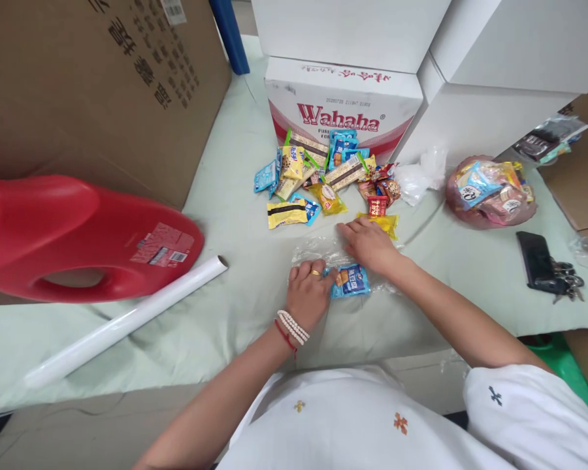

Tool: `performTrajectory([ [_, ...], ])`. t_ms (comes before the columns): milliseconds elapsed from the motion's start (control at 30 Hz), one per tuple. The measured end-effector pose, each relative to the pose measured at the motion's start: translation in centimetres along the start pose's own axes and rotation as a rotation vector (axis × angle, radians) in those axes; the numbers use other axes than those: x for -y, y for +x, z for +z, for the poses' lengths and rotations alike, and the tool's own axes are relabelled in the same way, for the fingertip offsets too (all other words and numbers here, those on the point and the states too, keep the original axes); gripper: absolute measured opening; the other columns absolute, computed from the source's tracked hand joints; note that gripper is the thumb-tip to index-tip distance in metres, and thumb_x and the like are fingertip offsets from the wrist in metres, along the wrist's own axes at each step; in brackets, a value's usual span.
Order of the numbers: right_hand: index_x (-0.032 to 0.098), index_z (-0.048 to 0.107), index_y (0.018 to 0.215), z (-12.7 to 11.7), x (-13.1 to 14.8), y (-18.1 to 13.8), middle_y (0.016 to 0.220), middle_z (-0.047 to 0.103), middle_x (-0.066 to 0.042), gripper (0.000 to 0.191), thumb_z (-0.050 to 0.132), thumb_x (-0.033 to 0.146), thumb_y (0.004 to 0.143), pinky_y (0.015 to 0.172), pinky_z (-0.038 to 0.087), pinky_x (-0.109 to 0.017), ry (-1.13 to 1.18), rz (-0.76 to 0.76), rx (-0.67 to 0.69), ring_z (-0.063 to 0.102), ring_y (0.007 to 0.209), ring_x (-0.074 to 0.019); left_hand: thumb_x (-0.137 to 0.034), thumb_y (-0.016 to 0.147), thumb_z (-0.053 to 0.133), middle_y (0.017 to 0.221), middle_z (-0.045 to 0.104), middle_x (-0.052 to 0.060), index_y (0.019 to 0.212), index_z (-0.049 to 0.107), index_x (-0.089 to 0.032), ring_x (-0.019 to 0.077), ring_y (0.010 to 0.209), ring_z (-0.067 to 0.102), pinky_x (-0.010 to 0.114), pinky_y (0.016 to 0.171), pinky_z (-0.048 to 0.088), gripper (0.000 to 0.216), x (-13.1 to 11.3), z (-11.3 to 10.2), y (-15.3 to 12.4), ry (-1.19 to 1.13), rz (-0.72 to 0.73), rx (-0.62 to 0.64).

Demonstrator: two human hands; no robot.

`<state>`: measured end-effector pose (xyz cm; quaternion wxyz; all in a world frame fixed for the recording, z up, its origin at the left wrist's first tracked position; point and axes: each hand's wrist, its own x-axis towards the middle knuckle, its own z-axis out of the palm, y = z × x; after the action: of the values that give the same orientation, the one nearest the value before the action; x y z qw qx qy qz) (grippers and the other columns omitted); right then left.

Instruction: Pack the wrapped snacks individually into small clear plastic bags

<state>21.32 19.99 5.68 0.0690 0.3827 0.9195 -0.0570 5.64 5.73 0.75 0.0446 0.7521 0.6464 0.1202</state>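
Currently L hand touches blue pkt — tbl edge nearby.

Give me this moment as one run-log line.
left hand: thumb at blue packet | right hand: at clear plastic | packet inside plastic: unclear | snack pile: between hands and Wahaha box

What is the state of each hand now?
Left hand: fingers curled at the clear thin plastic bag, thumb at the blue rectangular snack packet; grip cannot be told.
Right hand: palm down at the same bag; grip cannot be told.
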Motion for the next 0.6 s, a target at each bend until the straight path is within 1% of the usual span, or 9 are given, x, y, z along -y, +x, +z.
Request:
performTrajectory([
  [67, 0.014, 0.065, 0.123, 0.6, 0.0, 1.6, 0.115, 0.071, -0.016, 0.029, 0.056, 0.023, 0.097, 0.089, 0.038, -0.038, 0.018, 0.018, 0.077, 0.051, 0.114, -0.032, -0.02, 0.099, 0.053, 0.11, 0.072, 0.011, 0.125, 0.073, -0.033, 0.0286, 0.1, 0.058, 0.045, 0.081, 0.04, 0.035, -0.1, 0.1, -0.1, 0.014, -0.001, 0.027],
  [133, 0.015, 0.071, 0.11, 0.8, -0.3, 2.4, 0.104, 0.072, -0.015, 0.021, 0.055, 0.022, 0.097, 0.088, 0.037, -0.039, 0.053, 0.023, 0.134, 0.052, 0.11, -0.0318, -0.02, 0.101, 0.05, 0.104, 0.071, 0.012, 0.131, 0.07, -0.03, 0.0284, 0.1, 0.058, 0.044, 0.081, 0.04, 0.038, -0.2, 0.2, -0.1, 0.017, 0.011, 0.054],
  [167, 0.015, 0.072, 0.105, 0.8, -0.6, 2.4, 0.1, 0.071, -0.014, 0.02, 0.054, 0.022, 0.097, 0.088, 0.037, -0.039, 0.07, 0.003, 0.141, 0.052, 0.108, -0.0312, -0.019, 0.101, 0.048, 0.103, 0.071, 0.012, 0.133, 0.069, -0.028, 0.0284, 0.1, 0.058, 0.044, 0.081, 0.04, 0.039, -0.2, 0.2, -0.2, 0.013, 0.02, 0.064],
  [233, 0.015, 0.073, 0.099, 0.3, -0.9, 2.1, 0.1, 0.069, -0.015, 0.022, 0.052, 0.021, 0.098, 0.089, 0.037, -0.039, 0.084, -0.08, 0.092, 0.052, 0.105, -0.0299, -0.018, 0.102, 0.046, 0.102, 0.071, 0.013, 0.135, 0.067, -0.025, 0.0287, 0.102, 0.059, 0.044, 0.082, 0.04, 0.04, -0.3, 0.2, -0.2, -0.003, 0.036, 0.084],
  [333, 0.015, 0.071, 0.099, -1.2, -0.8, 0.7, 0.11, 0.064, -0.017, 0.02, 0.053, 0.02, 0.097, 0.092, 0.037, -0.04, 0.04, -0.237, -0.052, 0.05, 0.105, -0.0294, -0.016, 0.102, 0.044, 0.1, 0.072, 0.013, 0.135, 0.066, -0.023, 0.0295, 0.103, 0.06, 0.045, 0.082, 0.039, 0.041, -0.5, 0.0, -0.3, -0.039, 0.05, 0.108],
  [400, 0.015, 0.07, 0.1, -2.2, -0.3, -0.8, 0.106, 0.064, -0.016, 0.019, 0.051, 0.02, 0.098, 0.095, 0.036, -0.041, -0.032, -0.295, -0.102, 0.049, 0.104, -0.0297, -0.016, 0.102, 0.044, 0.099, 0.073, 0.013, 0.135, 0.066, -0.021, 0.0298, 0.103, 0.06, 0.045, 0.082, 0.039, 0.04, -0.7, -0.2, -0.3, -0.055, 0.054, 0.114],
  [500, 0.017, 0.068, 0.103, -2.8, 1.1, -3.4, 0.09, 0.064, -0.012, 0.021, 0.047, 0.02, 0.102, 0.087, 0.039, -0.039, -0.104, -0.332, -0.052, 0.051, 0.091, -0.0275, -0.017, 0.102, 0.044, 0.097, 0.073, 0.013, 0.132, 0.067, -0.019, 0.0298, 0.103, 0.059, 0.044, 0.083, 0.039, 0.038, -0.9, -0.3, -0.3, -0.056, 0.05, 0.105],
  [533, 0.018, 0.067, 0.106, -2.6, 1.7, -4.3, 0.089, 0.064, -0.011, 0.02, 0.047, 0.02, 0.102, 0.081, 0.039, -0.037, -0.104, -0.343, -0.017, 0.052, 0.087, -0.0264, -0.017, 0.102, 0.045, 0.097, 0.073, 0.013, 0.129, 0.068, -0.02, 0.0298, 0.104, 0.059, 0.044, 0.084, 0.039, 0.036, -0.9, -0.2, -0.3, -0.058, 0.047, 0.1],
  [600, 0.018, 0.066, 0.115, -1.6, 2.6, -6.1, 0.094, 0.066, -0.011, 0.022, 0.049, 0.018, 0.102, 0.073, 0.04, -0.034, -0.089, -0.376, 0.04, 0.053, 0.085, -0.025, -0.017, 0.102, 0.046, 0.096, 0.073, 0.013, 0.121, 0.072, -0.02, 0.0296, 0.103, 0.059, 0.044, 0.085, 0.039, 0.032, -0.9, -0.1, -0.4, -0.069, 0.041, 0.094],
])
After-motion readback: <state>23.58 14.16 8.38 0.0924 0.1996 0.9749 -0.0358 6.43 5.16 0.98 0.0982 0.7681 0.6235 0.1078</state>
